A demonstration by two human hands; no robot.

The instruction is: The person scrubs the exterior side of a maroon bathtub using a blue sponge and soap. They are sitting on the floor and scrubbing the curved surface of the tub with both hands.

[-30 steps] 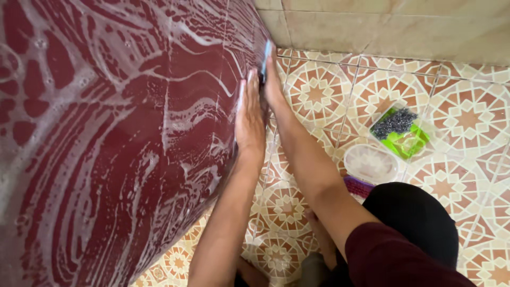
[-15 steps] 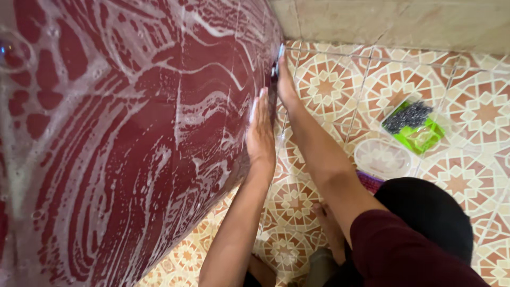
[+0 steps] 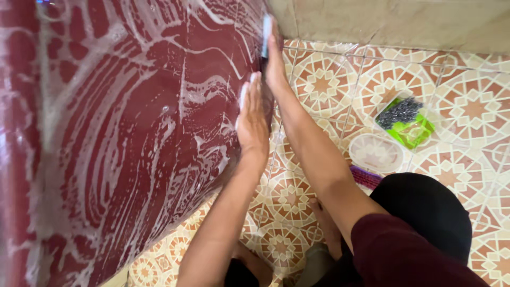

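**Two bare hands against a soapy dark red drum on a tiled floor**

A large dark red container, rounded and streaked all over with white soap foam, fills the left half of the head view. It rests on a patterned floor of orange and cream star tiles, close to a beige tiled wall along the top edge.

The left hand lies flat against the container's curved right side, fingers straight and pressed together, pointing up and away from the person. The palm touches the wet surface.

The right hand reaches further, just beyond the left one, at the far edge of the container near the wall. Its fingers are together and press a thin pale blue scrubbing pad against the red surface (only the pad's edge shows, so its exact kind cannot be told). The right forearm runs diagonally back toward a maroon sleeve at the bottom right, beside a knee in black cloth.

On the floor to the right, well apart from the hands, sits a clear green tray with a grey steel wool scourer in it. Just beside it lies a clear oval lid or dish, and near that, partly hidden by the knee, a purple brush.
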